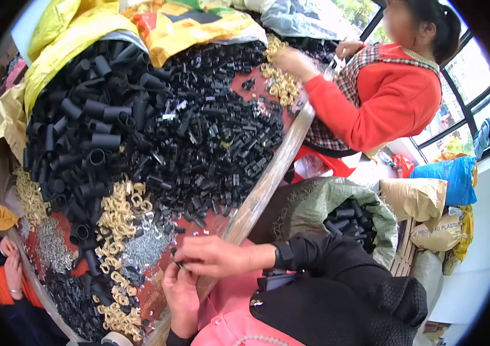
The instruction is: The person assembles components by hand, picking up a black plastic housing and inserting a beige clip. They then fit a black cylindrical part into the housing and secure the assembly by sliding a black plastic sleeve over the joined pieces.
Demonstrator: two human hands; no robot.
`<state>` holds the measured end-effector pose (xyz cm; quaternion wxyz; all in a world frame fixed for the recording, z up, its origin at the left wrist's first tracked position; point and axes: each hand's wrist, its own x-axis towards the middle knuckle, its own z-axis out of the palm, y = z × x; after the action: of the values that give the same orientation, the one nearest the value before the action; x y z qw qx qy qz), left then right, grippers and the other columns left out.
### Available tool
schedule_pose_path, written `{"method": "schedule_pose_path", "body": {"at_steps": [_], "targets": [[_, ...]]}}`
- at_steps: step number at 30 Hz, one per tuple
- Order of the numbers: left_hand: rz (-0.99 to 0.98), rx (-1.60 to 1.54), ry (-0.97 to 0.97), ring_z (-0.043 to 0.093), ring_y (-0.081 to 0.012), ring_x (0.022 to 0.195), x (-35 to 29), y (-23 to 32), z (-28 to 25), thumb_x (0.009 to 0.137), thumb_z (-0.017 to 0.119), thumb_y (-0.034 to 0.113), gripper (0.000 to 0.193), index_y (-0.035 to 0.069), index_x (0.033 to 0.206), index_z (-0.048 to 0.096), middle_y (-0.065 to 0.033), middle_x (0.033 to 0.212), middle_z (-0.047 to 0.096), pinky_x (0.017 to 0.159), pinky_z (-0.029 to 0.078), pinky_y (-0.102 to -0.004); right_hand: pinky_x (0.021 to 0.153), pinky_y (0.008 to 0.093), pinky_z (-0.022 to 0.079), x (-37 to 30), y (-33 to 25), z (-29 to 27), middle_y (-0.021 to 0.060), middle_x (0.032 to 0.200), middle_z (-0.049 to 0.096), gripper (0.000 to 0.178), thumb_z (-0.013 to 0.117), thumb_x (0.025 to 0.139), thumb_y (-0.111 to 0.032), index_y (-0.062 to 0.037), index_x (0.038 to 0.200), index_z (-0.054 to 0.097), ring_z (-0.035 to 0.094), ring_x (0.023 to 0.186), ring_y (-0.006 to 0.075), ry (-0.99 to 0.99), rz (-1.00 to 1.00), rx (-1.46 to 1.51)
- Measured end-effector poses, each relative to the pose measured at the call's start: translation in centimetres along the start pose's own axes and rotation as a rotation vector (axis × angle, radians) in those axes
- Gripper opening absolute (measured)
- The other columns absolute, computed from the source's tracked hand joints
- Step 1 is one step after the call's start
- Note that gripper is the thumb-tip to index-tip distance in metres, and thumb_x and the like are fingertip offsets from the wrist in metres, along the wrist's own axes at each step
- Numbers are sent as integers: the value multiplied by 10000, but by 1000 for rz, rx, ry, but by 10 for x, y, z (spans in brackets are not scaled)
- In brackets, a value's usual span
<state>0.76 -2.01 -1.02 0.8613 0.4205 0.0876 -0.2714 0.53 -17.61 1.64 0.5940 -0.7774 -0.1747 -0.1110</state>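
My right hand point(213, 257) is closed at the wooden table edge point(262, 196), its thumb and fingertips pinching a small black plastic piece point(174, 254). Just below, my left hand point(181, 291) is curled upward, its fingertips meeting the right ones around the same spot. What the left fingers grip is hidden. Beside my hands lie a heap of small silver metal parts point(144, 245) and a band of beige plastic rings point(121, 216). Beyond them spreads a large pile of small black plastic pieces point(210, 138), with black tubes point(103, 109) to its left.
Across the table edge, a person in a red sweater point(383, 98) handles parts by beige pieces point(282, 83). Another person's hands point(12, 265) show at the left edge. A woven sack of black tubes point(314, 202) stands at my right, and full sacks point(429, 190) lie behind it.
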Motion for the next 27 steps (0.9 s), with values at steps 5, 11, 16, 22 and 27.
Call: {"method": "schedule_pose_path", "body": {"at_steps": [5, 11, 16, 22, 27], "targets": [[-22, 3, -25, 557, -111, 813, -1, -3, 1, 817, 532, 89, 192, 15, 990, 495, -40, 925, 557, 733, 476, -246, 564, 354, 434, -6, 6, -2, 121, 740, 494, 213, 559, 741, -126, -36, 924, 495, 524, 670, 306, -11, -47, -73], [-90, -30, -64, 561, -120, 813, 0, -1, 3, 838, 505, 118, 207, -2, 1006, 496, -56, 923, 556, 738, 478, -257, 559, 351, 429, -8, 12, -4, 113, 730, 492, 253, 577, 737, -176, -45, 935, 489, 514, 644, 305, -42, -35, -103], [-157, -50, -114, 575, -142, 796, -1, 5, 12, 856, 479, 146, 259, -23, 1053, 489, -72, 915, 565, 740, 482, -271, 530, 323, 421, -11, 13, -9, 74, 705, 489, 271, 609, 706, -225, -54, 896, 520, 513, 598, 250, -80, -153, -351], [-192, -28, -100, 580, -143, 762, -6, 6, 2, 866, 454, 141, 256, -24, 1059, 487, -77, 891, 575, 705, 488, -265, 512, 307, 412, -9, 11, -2, 42, 663, 470, 244, 611, 695, -253, -72, 840, 534, 506, 575, 203, -90, -221, -451], [-112, 26, -110, 582, -137, 709, -20, 12, -8, 856, 475, 159, 271, -27, 1052, 489, -85, 871, 579, 639, 489, -241, 502, 301, 408, 2, 3, -4, 42, 644, 464, 221, 617, 694, -221, -69, 834, 539, 501, 561, 208, -142, -256, -352]]}}
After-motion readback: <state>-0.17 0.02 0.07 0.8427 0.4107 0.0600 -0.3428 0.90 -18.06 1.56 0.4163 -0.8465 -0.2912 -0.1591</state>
